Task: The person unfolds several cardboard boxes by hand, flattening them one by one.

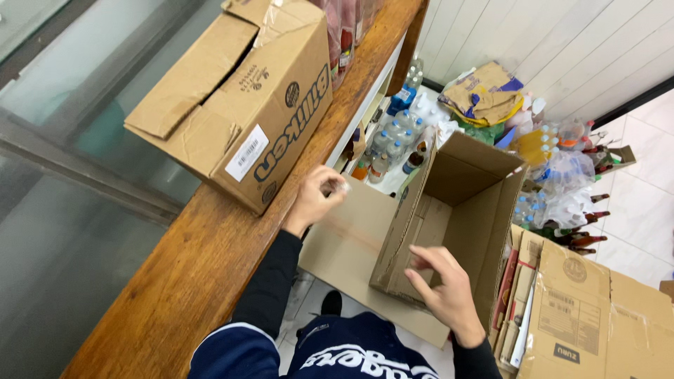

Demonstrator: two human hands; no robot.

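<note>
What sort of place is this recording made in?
Probably a shop's stockroom or back counter: a wooden counter, cardboard boxes, and bottled drinks piled on the floor by the wall.
</note>
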